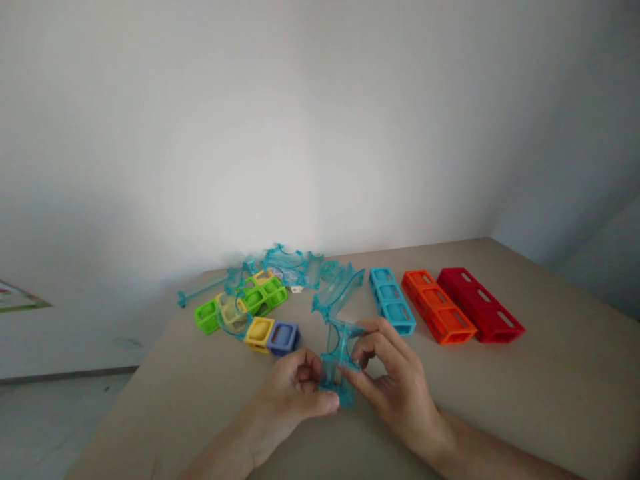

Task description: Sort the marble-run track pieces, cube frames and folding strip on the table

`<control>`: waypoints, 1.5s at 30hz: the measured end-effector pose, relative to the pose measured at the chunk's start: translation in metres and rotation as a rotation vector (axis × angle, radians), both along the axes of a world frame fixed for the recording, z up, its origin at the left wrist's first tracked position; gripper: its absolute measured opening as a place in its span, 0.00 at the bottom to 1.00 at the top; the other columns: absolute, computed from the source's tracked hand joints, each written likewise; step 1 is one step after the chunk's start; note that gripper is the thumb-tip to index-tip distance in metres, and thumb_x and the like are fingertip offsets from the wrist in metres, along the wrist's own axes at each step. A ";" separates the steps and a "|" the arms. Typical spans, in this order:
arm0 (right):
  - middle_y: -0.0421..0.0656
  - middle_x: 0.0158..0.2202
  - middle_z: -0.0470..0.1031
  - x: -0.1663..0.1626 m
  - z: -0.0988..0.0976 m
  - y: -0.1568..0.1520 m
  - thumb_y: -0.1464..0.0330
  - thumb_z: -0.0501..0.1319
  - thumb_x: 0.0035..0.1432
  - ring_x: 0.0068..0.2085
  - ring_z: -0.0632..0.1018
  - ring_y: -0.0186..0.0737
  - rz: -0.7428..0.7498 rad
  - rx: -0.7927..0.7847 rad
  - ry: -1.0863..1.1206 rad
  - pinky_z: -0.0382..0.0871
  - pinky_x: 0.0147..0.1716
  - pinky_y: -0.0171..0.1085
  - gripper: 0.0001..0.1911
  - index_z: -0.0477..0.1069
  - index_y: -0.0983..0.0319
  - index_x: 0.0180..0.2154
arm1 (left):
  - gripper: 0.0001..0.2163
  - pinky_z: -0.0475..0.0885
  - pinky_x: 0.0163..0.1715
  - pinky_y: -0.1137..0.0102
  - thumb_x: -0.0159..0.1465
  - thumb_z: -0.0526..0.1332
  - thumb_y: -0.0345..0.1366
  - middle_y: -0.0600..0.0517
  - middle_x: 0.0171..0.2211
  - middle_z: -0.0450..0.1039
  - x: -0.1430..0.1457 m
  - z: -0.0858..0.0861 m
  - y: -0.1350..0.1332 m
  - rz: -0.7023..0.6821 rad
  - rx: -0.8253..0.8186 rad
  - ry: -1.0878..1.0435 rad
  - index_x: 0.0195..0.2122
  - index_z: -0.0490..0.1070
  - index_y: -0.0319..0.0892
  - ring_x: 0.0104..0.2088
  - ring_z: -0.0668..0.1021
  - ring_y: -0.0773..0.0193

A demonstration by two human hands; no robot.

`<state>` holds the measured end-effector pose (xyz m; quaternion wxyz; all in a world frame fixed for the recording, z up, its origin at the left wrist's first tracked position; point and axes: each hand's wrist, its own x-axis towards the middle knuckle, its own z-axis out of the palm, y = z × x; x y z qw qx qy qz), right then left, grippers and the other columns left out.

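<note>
"What's closest to us?"

"The left forearm (220, 448) at eight o'clock and the right forearm (493, 448) at four, taking the held part as the dial's centre and twelve as the far side."

"And the hands?"

"Both are gripping that part, a clear teal piece (343, 353). The left hand (287, 393) has its thumb across the lower end; the right hand (397, 380) pinches the right side. I can't tell whether it's one piece or two joined."

"Going outward?"

"At twelve, just beyond it, a clear curved length (345, 291); I can't tell if they touch. Between nine and ten, a yellow cube (259, 331) with a violet cube (283, 338) beside it. At ten, some green blocks (264, 295). At eleven, a pile of clear parts (283, 259)."

"The other side?"

"Three bars: a light blue bar (393, 303) between one and two, an orange bar (437, 307) at two, a red bar (481, 307) just past two."

"How far along would you say?"

"Early, I'd judge. Those bars look finished, each one colour and laid side by side. The left-hand blocks seem mixed and scattered, most clear parts look loose, and only this piece is in hand."
</note>
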<state>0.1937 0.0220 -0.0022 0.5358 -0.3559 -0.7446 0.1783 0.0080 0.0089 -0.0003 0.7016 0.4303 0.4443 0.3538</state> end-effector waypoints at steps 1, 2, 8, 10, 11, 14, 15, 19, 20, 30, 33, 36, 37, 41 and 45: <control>0.42 0.39 0.67 0.001 0.000 0.000 0.76 0.64 0.54 0.35 0.72 0.36 0.005 0.002 -0.008 0.67 0.30 0.32 0.11 0.63 0.59 0.32 | 0.19 0.72 0.38 0.64 0.48 0.71 0.33 0.47 0.37 0.75 0.000 0.000 0.000 0.008 0.001 -0.002 0.39 0.68 0.39 0.38 0.76 0.60; 0.43 0.39 0.68 0.001 0.001 0.000 0.76 0.64 0.54 0.37 0.72 0.37 0.010 0.004 -0.017 0.67 0.31 0.32 0.11 0.63 0.59 0.32 | 0.19 0.72 0.38 0.64 0.48 0.71 0.32 0.47 0.37 0.75 0.000 0.000 0.000 0.018 0.002 -0.004 0.39 0.67 0.39 0.39 0.76 0.60; 0.44 0.42 0.69 0.004 0.003 0.000 0.76 0.63 0.53 0.41 0.73 0.41 0.029 -0.036 0.013 0.68 0.38 0.38 0.11 0.63 0.58 0.32 | 0.16 0.72 0.31 0.70 0.49 0.69 0.31 0.53 0.32 0.70 0.002 -0.004 0.002 0.235 0.158 0.018 0.35 0.64 0.41 0.32 0.74 0.65; 0.43 0.42 0.69 0.003 0.000 0.001 0.74 0.63 0.54 0.39 0.73 0.39 0.063 -0.147 0.150 0.69 0.37 0.37 0.13 0.59 0.58 0.31 | 0.16 0.71 0.30 0.73 0.51 0.69 0.31 0.55 0.32 0.69 0.002 -0.005 0.004 0.363 0.305 0.040 0.36 0.63 0.43 0.32 0.74 0.67; 0.42 0.42 0.69 0.001 -0.001 0.002 0.73 0.63 0.55 0.38 0.73 0.38 0.092 -0.211 0.237 0.70 0.36 0.37 0.14 0.57 0.57 0.31 | 0.16 0.71 0.31 0.73 0.51 0.69 0.31 0.54 0.33 0.69 0.001 -0.005 0.005 0.418 0.372 0.049 0.37 0.63 0.43 0.33 0.74 0.67; 0.41 0.43 0.68 -0.003 -0.007 0.004 0.70 0.65 0.54 0.39 0.73 0.38 0.145 -0.330 0.439 0.71 0.35 0.37 0.18 0.54 0.55 0.34 | 0.17 0.72 0.35 0.72 0.53 0.69 0.33 0.53 0.36 0.71 -0.002 -0.003 0.005 0.542 0.500 0.098 0.40 0.62 0.45 0.35 0.75 0.67; 0.41 0.43 0.67 -0.004 -0.009 0.005 0.70 0.66 0.53 0.40 0.73 0.39 0.141 -0.343 0.462 0.72 0.36 0.37 0.19 0.54 0.54 0.37 | 0.18 0.72 0.36 0.72 0.53 0.69 0.33 0.53 0.36 0.71 -0.003 -0.002 0.004 0.568 0.527 0.115 0.41 0.62 0.45 0.35 0.75 0.67; 0.44 0.47 0.67 -0.004 -0.012 0.006 0.70 0.67 0.51 0.45 0.73 0.42 0.118 -0.362 0.375 0.70 0.41 0.41 0.30 0.55 0.53 0.52 | 0.22 0.71 0.38 0.72 0.52 0.70 0.32 0.53 0.36 0.72 -0.008 0.003 0.001 0.601 0.563 0.143 0.45 0.63 0.47 0.35 0.75 0.66; 0.45 0.47 0.68 -0.004 -0.012 0.006 0.70 0.66 0.52 0.45 0.73 0.42 0.122 -0.370 0.340 0.70 0.41 0.41 0.31 0.55 0.54 0.54 | 0.22 0.70 0.38 0.72 0.52 0.70 0.32 0.53 0.36 0.72 -0.009 0.004 0.001 0.598 0.549 0.143 0.46 0.63 0.47 0.35 0.75 0.66; 0.44 0.37 0.73 -0.003 -0.005 0.012 0.64 0.67 0.51 0.39 0.74 0.42 0.212 -0.580 0.257 0.70 0.41 0.41 0.12 0.71 0.62 0.37 | 0.23 0.69 0.38 0.75 0.51 0.72 0.34 0.51 0.42 0.74 -0.011 0.006 0.006 0.589 0.456 0.101 0.47 0.68 0.45 0.38 0.75 0.67; 0.44 0.36 0.76 -0.007 -0.004 0.013 0.60 0.69 0.49 0.38 0.76 0.43 0.278 -0.777 0.436 0.70 0.40 0.41 0.17 0.72 0.62 0.38 | 0.22 0.70 0.37 0.75 0.50 0.73 0.34 0.51 0.40 0.76 -0.011 0.006 0.009 0.562 0.398 0.017 0.46 0.70 0.45 0.38 0.76 0.67; 0.42 0.34 0.78 -0.009 -0.005 0.014 0.59 0.71 0.46 0.36 0.76 0.42 0.321 -0.871 0.558 0.69 0.40 0.39 0.17 0.75 0.61 0.37 | 0.18 0.70 0.33 0.75 0.50 0.72 0.36 0.52 0.37 0.77 -0.011 0.008 0.013 0.504 0.307 -0.132 0.42 0.72 0.43 0.33 0.76 0.68; 0.41 0.33 0.77 -0.009 -0.006 0.014 0.59 0.72 0.46 0.35 0.76 0.40 0.325 -0.887 0.581 0.69 0.39 0.38 0.17 0.75 0.61 0.36 | 0.17 0.69 0.30 0.76 0.51 0.72 0.36 0.52 0.35 0.77 -0.011 0.009 0.015 0.493 0.283 -0.165 0.41 0.73 0.42 0.31 0.75 0.69; 0.41 0.30 0.75 -0.008 -0.010 0.015 0.58 0.71 0.47 0.29 0.72 0.36 0.343 -0.950 0.659 0.67 0.30 0.34 0.15 0.75 0.62 0.32 | 0.16 0.65 0.23 0.77 0.49 0.73 0.37 0.53 0.30 0.75 -0.011 0.014 0.017 0.500 0.233 -0.214 0.37 0.74 0.41 0.25 0.71 0.72; 0.45 0.33 0.74 -0.007 -0.010 0.015 0.55 0.63 0.56 0.32 0.73 0.39 0.429 -0.994 0.795 0.69 0.28 0.35 0.16 0.74 0.62 0.34 | 0.16 0.57 0.16 0.79 0.49 0.73 0.37 0.56 0.28 0.73 -0.011 0.019 0.014 0.494 0.213 -0.195 0.36 0.73 0.42 0.19 0.65 0.77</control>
